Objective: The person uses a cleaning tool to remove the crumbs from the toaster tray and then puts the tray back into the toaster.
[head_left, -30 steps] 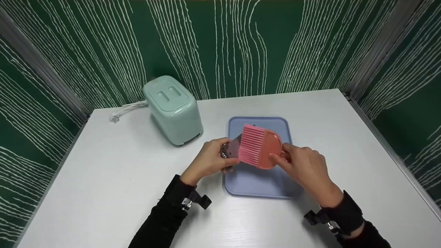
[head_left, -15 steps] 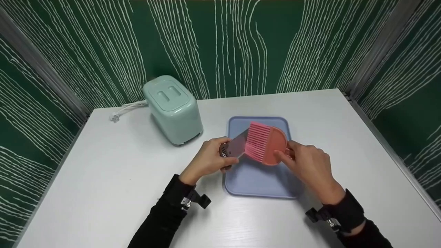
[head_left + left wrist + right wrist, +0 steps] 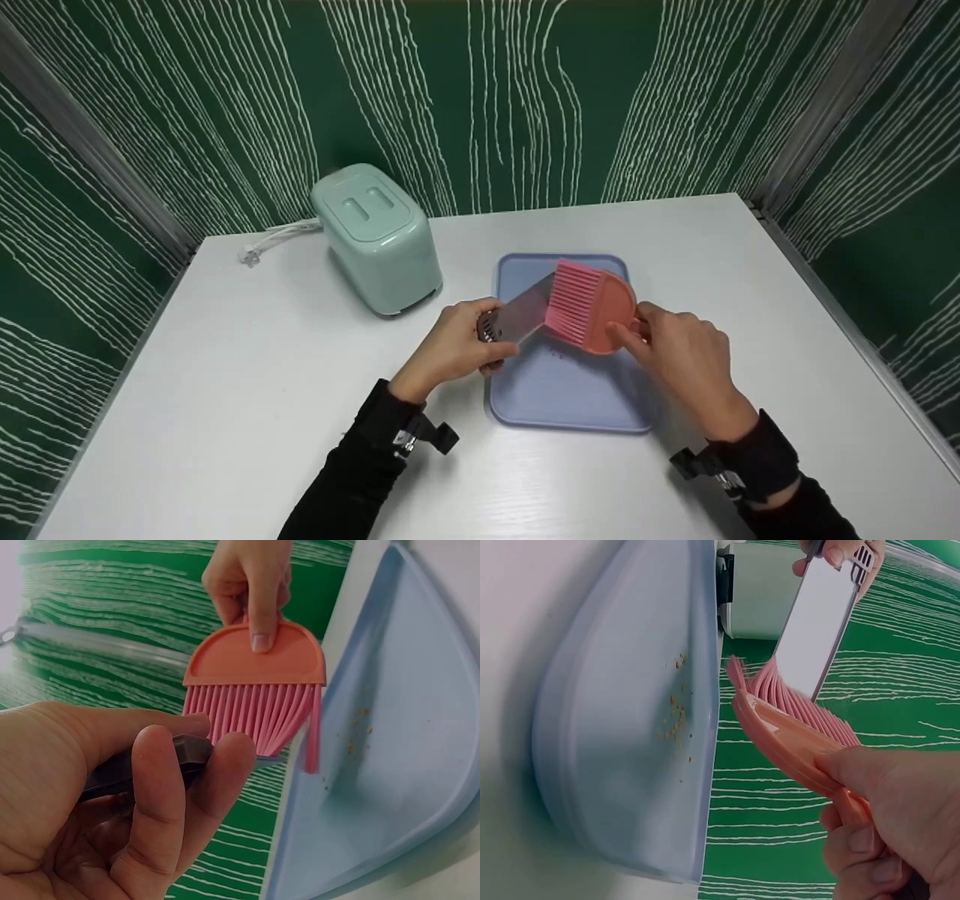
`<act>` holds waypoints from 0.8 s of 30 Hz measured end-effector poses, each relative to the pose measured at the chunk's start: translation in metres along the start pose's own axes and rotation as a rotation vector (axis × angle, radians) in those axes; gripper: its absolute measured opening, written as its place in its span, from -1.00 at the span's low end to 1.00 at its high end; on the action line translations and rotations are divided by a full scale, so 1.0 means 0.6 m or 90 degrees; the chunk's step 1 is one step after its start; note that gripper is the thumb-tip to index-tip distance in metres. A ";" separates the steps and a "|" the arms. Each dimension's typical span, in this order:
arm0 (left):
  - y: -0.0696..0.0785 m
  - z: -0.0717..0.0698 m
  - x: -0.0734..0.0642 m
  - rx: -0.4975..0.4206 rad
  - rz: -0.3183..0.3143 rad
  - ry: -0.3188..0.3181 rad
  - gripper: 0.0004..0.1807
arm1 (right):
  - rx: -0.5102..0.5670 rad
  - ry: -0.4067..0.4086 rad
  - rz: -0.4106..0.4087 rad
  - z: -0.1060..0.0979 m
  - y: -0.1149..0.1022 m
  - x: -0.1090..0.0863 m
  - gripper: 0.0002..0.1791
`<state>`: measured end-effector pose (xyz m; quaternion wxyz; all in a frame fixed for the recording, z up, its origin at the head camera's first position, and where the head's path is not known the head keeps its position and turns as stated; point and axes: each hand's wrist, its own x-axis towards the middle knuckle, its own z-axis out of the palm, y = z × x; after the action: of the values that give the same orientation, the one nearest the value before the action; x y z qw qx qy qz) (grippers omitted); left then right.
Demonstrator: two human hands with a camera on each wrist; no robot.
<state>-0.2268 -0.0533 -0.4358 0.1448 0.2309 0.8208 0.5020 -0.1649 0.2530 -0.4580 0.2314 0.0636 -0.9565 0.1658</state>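
Item one: slotted-end metal crumb tray [image 3: 525, 309], so named from the toaster [image 3: 379, 240] beside it on the counter [image 3: 225, 360]. Item two: coral hand brush [image 3: 596, 307], pink bristles. Item three: blue serving tray [image 3: 570, 397], crumbs [image 3: 678, 709] scattered on it.

Step in hand, as I judge it: sweeping the crumb tray off over the blue tray. To do it well, I would hold the metal steady, low over the blue tray, free end tipped down, and draw light strokes out to that end, so nothing flies past the rim. From my distance the tilt is hard to read.

Left grip [image 3: 457, 341]: closed round the crumb tray's dark end, thumb above; the plate extends right and away, above the blue tray. Right grip [image 3: 679, 341]: closed on the brush handle, thumb on the head, bristles splayed against the plate's free end.
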 end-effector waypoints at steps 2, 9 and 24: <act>0.000 0.000 0.000 0.001 0.001 0.000 -0.64 | -0.001 -0.004 0.008 -0.001 0.002 0.001 -0.53; -0.002 0.000 -0.001 -0.009 0.006 -0.004 -0.67 | -0.014 0.011 0.020 -0.003 0.012 0.002 -0.54; -0.006 0.001 0.000 0.005 0.009 -0.013 -0.71 | -0.058 0.072 0.013 -0.008 0.027 0.005 -0.57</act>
<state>-0.2272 -0.0545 -0.4391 0.1485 0.2421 0.8199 0.4971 -0.1689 0.2697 -0.4571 0.2864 0.0337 -0.9490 0.1274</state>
